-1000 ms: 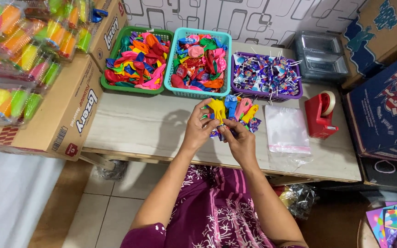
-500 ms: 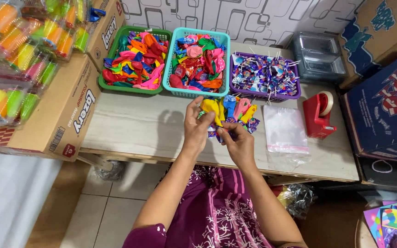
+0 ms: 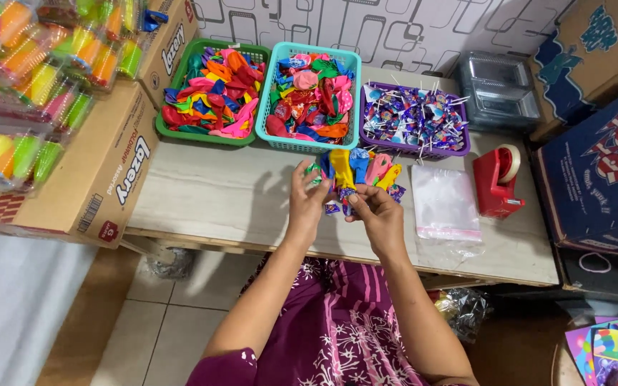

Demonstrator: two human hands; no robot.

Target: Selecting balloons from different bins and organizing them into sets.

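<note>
Head view: your left hand and right hand both pinch a fanned bunch of uninflated balloons above the table, just before the teal basket. Keep the necks aligned and your grip tight.

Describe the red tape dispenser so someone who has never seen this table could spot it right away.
Start at the pale table and follow the row of three baskets to the purple basket at the right end. Just right of it stands the tape dispenser, beside a clear plastic bag. It is the only solid red, hard-bodied thing there.
</note>
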